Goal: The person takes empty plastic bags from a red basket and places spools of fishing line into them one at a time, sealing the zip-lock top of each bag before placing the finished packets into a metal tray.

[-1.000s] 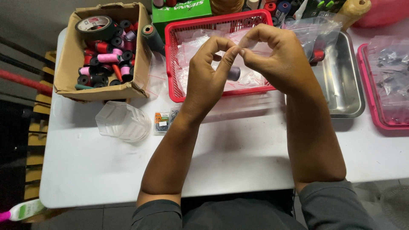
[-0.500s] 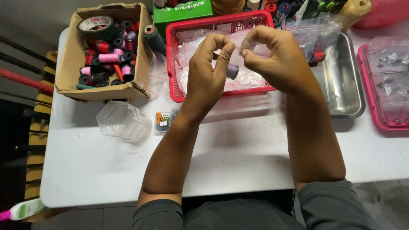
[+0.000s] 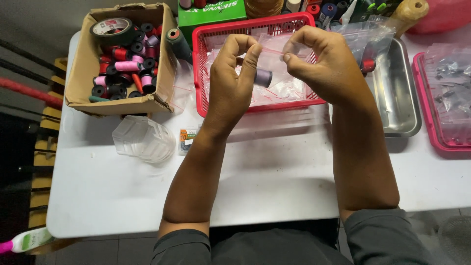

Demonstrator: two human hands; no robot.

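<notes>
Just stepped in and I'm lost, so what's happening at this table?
A person holds a small clear zip bag above a red basket, the left hand and right hand each pinching one end of its top edge. A purple thread spool sits inside the bag. More clear bags lie in the basket. A cardboard box of thread spools stands to the left, a steel tray to the right.
</notes>
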